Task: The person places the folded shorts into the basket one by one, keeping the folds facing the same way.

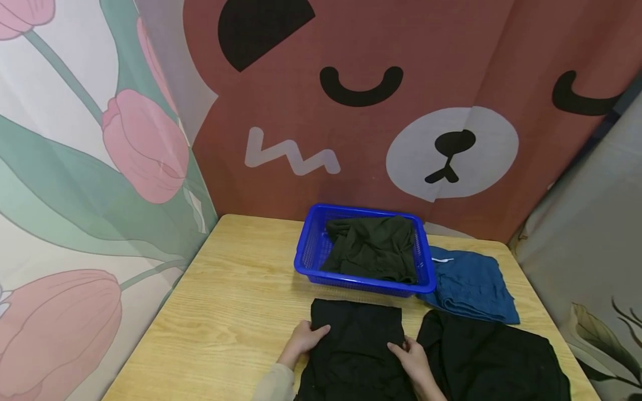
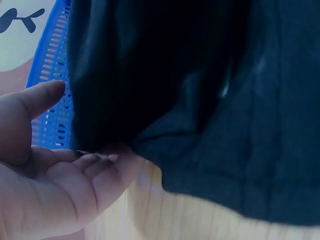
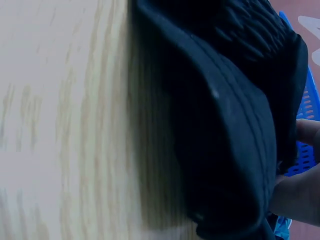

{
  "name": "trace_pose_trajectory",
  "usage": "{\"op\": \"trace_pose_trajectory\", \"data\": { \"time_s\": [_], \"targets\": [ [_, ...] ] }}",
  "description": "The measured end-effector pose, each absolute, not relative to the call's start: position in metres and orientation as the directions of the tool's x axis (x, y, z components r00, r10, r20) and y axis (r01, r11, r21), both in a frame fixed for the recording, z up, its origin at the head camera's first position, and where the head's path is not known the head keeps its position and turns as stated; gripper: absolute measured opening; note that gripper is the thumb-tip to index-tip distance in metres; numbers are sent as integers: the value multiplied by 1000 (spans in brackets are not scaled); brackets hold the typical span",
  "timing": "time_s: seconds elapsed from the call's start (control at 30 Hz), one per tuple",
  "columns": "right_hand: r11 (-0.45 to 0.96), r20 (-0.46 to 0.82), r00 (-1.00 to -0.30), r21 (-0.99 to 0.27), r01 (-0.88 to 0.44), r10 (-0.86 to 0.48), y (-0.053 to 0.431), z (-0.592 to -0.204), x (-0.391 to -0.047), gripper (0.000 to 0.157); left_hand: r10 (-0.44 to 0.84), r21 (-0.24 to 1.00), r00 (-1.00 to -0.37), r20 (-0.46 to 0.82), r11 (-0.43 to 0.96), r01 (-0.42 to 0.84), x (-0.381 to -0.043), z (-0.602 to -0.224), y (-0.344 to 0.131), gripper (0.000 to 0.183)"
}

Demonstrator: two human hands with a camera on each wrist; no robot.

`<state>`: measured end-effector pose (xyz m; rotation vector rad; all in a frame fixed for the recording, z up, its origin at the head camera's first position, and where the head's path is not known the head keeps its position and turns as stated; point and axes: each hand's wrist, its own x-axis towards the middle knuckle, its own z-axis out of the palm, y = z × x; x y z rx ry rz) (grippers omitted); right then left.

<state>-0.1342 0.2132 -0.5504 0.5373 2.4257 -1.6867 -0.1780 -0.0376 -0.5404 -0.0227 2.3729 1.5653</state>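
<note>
A black garment (image 1: 358, 351) lies folded into a panel on the table in front of me, its far edge close to the basket. My left hand (image 1: 303, 341) holds its left side, thumb on top. In the left wrist view the fingers of the left hand (image 2: 70, 192) curl under the cloth's edge. On the opposite side my right hand (image 1: 415, 362) pinches the edge between thumb and fingers. The right wrist view shows gathered, elastic-looking cloth and a stitched hem on the black garment (image 3: 230, 120), with part of the right hand (image 3: 302, 192) behind it.
A blue plastic basket (image 1: 361, 282) stands at the back with a dark green garment (image 1: 376, 248) inside. Right of it lies a folded blue garment (image 1: 476, 284). Another folded black garment (image 1: 496, 359) is at the right front. The wooden table (image 1: 215, 295) meets hanging curtains behind and left.
</note>
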Motion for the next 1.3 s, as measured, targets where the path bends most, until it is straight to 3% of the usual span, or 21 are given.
{"op": "trace_pose_trajectory", "data": {
  "time_s": [0.13,0.33,0.5,0.67,0.97,1.3],
  "targets": [
    [248,-341,-920,-890,382,193,210,-550,-135,59,200,924,-942,-268,331,-192,-178,-542,-33,43],
    [52,-405,-895,-906,421,187,207,-550,-136,79,250,955,-925,-285,153,-253,-178,-552,-30,44],
    [-42,-441,-883,-897,440,163,206,-552,-136,73,265,946,-909,-321,49,-320,-178,-558,-31,44],
    [-33,-448,-889,-894,447,92,206,-555,-134,64,287,940,-898,-334,34,-339,-177,-557,-27,62],
    [8,-442,-896,-897,442,40,199,-554,-135,77,275,950,-913,-302,4,-312,-177,-558,-20,77],
    [39,-372,-927,-927,374,57,193,-560,-133,79,241,939,-907,-344,86,-333,-179,-556,-13,90]
  ]
}}
